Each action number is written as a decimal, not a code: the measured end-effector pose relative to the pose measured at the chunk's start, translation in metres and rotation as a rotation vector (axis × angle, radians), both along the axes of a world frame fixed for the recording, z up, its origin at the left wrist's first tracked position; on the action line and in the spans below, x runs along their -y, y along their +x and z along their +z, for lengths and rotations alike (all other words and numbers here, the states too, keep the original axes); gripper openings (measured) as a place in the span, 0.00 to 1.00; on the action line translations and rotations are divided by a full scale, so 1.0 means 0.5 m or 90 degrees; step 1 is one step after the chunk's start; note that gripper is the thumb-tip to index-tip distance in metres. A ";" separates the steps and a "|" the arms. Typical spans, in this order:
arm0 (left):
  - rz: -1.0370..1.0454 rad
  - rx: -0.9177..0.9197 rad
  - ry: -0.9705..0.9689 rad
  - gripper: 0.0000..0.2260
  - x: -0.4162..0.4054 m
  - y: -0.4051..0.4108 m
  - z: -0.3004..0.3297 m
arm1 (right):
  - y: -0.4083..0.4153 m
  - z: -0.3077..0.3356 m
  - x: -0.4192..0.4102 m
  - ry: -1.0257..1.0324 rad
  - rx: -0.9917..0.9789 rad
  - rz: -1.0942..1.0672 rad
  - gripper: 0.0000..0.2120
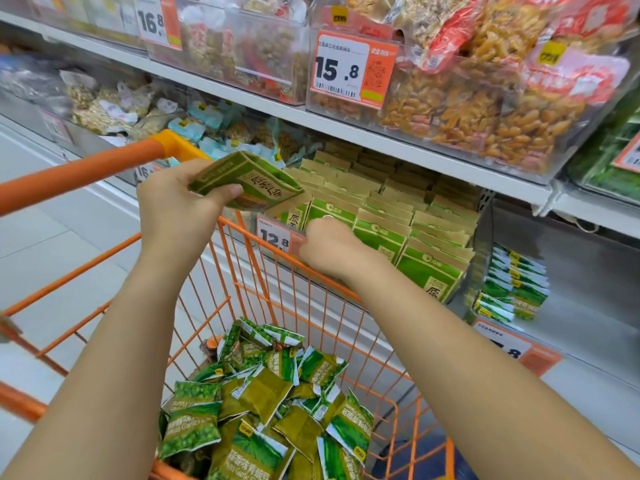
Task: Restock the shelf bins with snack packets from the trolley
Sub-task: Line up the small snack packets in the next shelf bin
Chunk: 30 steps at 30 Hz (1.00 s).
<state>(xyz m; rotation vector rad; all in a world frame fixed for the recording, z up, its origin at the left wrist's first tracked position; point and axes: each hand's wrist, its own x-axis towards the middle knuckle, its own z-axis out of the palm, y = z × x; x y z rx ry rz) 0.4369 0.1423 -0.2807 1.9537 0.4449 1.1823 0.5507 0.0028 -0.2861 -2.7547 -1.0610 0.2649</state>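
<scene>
My left hand (180,199) grips a green and tan snack packet (249,180), held flat above the trolley's far rim. My right hand (329,245) is curled at the front of the shelf bin (460,292), its fingers among the first upright green and tan packets (381,233); whether it pinches one is hidden. That bin holds several rows of the same packets standing on edge. Below my arms, the orange wire trolley (311,299) holds a heap of green pea packets (263,403).
A 12.8 price tag (277,237) hangs beside my right hand. The shelf above carries clear bins of orange snacks (485,109) with a 15.8 tag (349,69). A neighbouring bin to the right holds a few green pea packets (512,289). The orange trolley handle (86,171) crosses left.
</scene>
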 end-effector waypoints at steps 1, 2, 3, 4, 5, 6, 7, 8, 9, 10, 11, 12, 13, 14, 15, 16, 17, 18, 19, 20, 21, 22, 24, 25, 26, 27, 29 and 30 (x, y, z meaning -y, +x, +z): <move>0.000 0.000 0.002 0.08 -0.001 0.000 0.000 | 0.000 0.002 -0.007 -0.010 -0.001 0.002 0.14; -0.001 -0.002 0.005 0.07 -0.001 0.001 -0.001 | 0.000 0.004 -0.012 -0.012 -0.006 0.000 0.15; -0.003 -0.003 0.008 0.07 -0.001 0.001 -0.002 | 0.002 0.008 -0.016 -0.010 -0.014 -0.006 0.15; -0.005 -0.003 0.009 0.07 0.000 0.001 -0.003 | 0.003 0.011 -0.019 -0.008 -0.023 -0.014 0.16; -0.007 -0.002 0.009 0.07 -0.001 0.001 -0.003 | 0.004 0.015 -0.021 -0.008 -0.026 -0.020 0.16; -0.010 -0.001 0.007 0.07 -0.001 0.001 -0.004 | 0.005 0.017 -0.022 -0.012 -0.027 -0.024 0.16; -0.012 -0.002 0.005 0.08 -0.001 0.001 -0.004 | 0.005 0.017 -0.024 -0.019 -0.030 -0.026 0.16; -0.012 -0.003 0.005 0.08 -0.001 0.000 -0.003 | 0.002 0.016 -0.027 -0.030 -0.035 -0.027 0.15; -0.011 -0.003 0.005 0.08 -0.001 -0.001 -0.003 | -0.002 0.011 -0.030 -0.046 -0.037 -0.025 0.14; -0.010 -0.001 0.003 0.08 -0.001 -0.001 -0.003 | -0.007 0.004 -0.032 -0.061 -0.035 -0.023 0.12; -0.009 0.001 0.000 0.08 -0.001 -0.002 -0.004 | -0.013 -0.004 -0.033 -0.066 -0.028 -0.023 0.10; -0.008 0.002 -0.005 0.08 -0.002 -0.002 -0.003 | -0.017 -0.012 -0.032 -0.058 -0.022 -0.026 0.09; -0.008 0.002 -0.008 0.08 -0.001 -0.003 -0.003 | -0.021 -0.019 -0.029 -0.041 -0.018 -0.031 0.09; -0.007 0.003 -0.009 0.08 0.000 -0.004 -0.002 | -0.022 -0.024 -0.024 -0.018 -0.012 -0.038 0.09; -0.007 0.003 -0.009 0.08 0.001 -0.005 -0.002 | -0.022 -0.029 -0.019 0.009 -0.001 -0.048 0.10; -0.004 0.004 -0.010 0.08 0.002 -0.006 -0.001 | -0.021 -0.033 -0.014 0.035 0.013 -0.057 0.11; 0.005 0.008 -0.012 0.08 0.002 -0.007 0.001 | -0.020 -0.038 -0.010 0.053 0.030 -0.061 0.12; 0.020 0.019 -0.016 0.08 0.002 -0.008 0.002 | -0.019 -0.042 -0.009 0.066 0.048 -0.058 0.11; 0.040 0.037 -0.022 0.08 0.000 -0.010 0.005 | -0.019 -0.045 -0.012 0.077 0.070 -0.050 0.11; 0.059 0.060 -0.029 0.08 -0.003 -0.012 0.007 | -0.018 -0.048 -0.017 0.090 0.093 -0.040 0.10; 0.074 0.085 -0.039 0.09 -0.006 -0.013 0.010 | -0.016 -0.048 -0.023 0.107 0.115 -0.034 0.10; 0.086 0.109 -0.052 0.09 -0.011 -0.014 0.011 | -0.013 -0.045 -0.031 0.126 0.137 -0.034 0.10; 0.100 0.136 -0.079 0.10 -0.022 -0.015 0.012 | -0.007 -0.032 -0.048 0.155 0.193 -0.031 0.11; 0.103 0.139 -0.089 0.10 -0.027 -0.015 0.011 | -0.007 -0.024 -0.058 0.162 0.225 -0.022 0.12; 0.105 0.138 -0.095 0.09 -0.031 -0.014 0.010 | -0.007 -0.016 -0.068 0.164 0.244 -0.008 0.13; 0.105 0.136 -0.099 0.08 -0.035 -0.013 0.010 | -0.008 -0.011 -0.079 0.167 0.237 0.007 0.13; 0.100 0.134 -0.099 0.08 -0.037 -0.010 0.009 | -0.007 -0.004 -0.101 0.155 0.134 0.017 0.14; 0.097 0.133 -0.096 0.07 -0.037 -0.008 0.009 | -0.004 -0.004 -0.108 0.130 0.072 0.018 0.15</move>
